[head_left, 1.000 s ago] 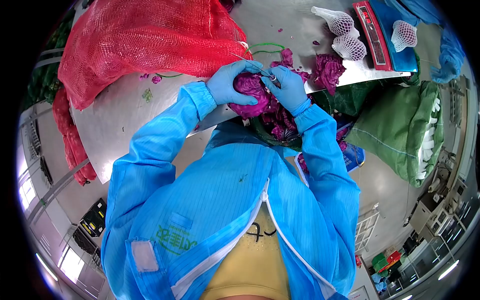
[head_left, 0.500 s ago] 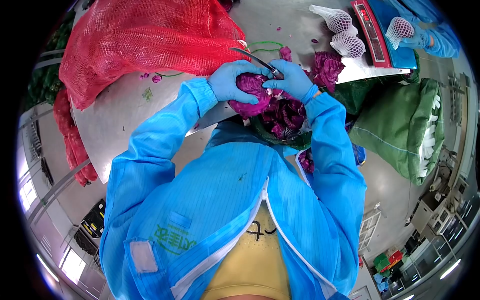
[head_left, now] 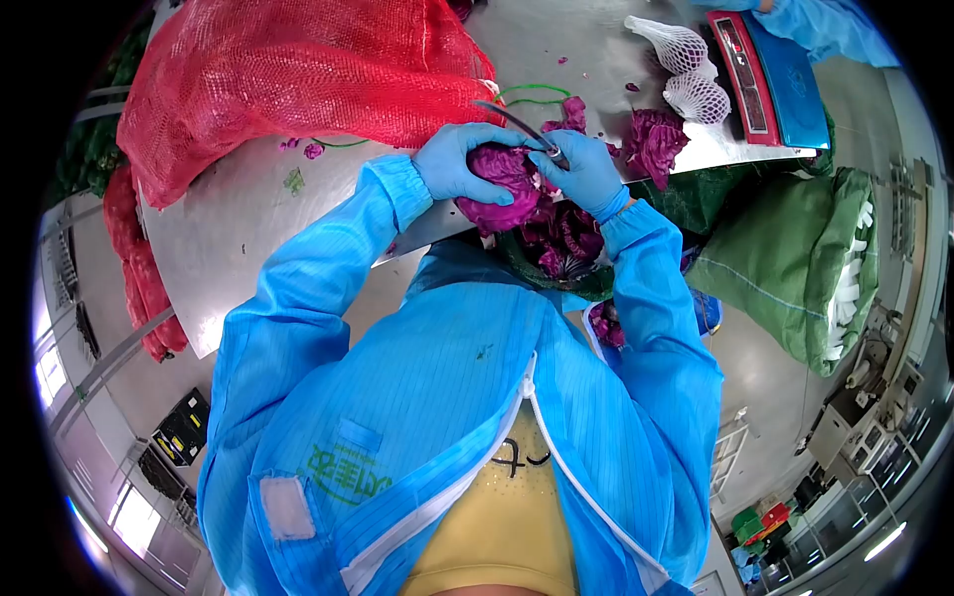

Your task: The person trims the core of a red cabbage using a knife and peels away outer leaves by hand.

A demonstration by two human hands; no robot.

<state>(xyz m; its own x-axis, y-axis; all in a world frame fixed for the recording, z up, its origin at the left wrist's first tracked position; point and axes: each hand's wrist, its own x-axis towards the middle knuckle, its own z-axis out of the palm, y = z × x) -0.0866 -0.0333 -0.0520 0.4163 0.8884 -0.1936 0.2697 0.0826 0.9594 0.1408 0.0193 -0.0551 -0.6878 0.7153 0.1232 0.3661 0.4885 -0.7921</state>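
Observation:
My blue-gloved left hand (head_left: 449,165) is closed around a red cabbage (head_left: 497,181) near the table's front edge. On the cabbage's right side, my gloved right hand (head_left: 590,177) grips a knife (head_left: 519,122) by its dark handle. The curved blade points up and left, beyond the cabbage. Loose purple leaves (head_left: 566,238) lie in a dark green container just below my hands. The right hand's fingertips are close to the cabbage; whether they touch it is hard to tell.
A large red mesh bag (head_left: 298,79) lies on the metal table (head_left: 229,238). To the right are a leafy cabbage piece (head_left: 654,144), foam-netted items (head_left: 696,99) and a red-and-blue scale (head_left: 790,94). A green sack (head_left: 780,268) stands at right. A co-worker's sleeve (head_left: 835,28) shows top right.
My right hand has shifted slightly right and down with the knife. The co-worker's hand has moved up from the scale, and the netted item it held is out of view.

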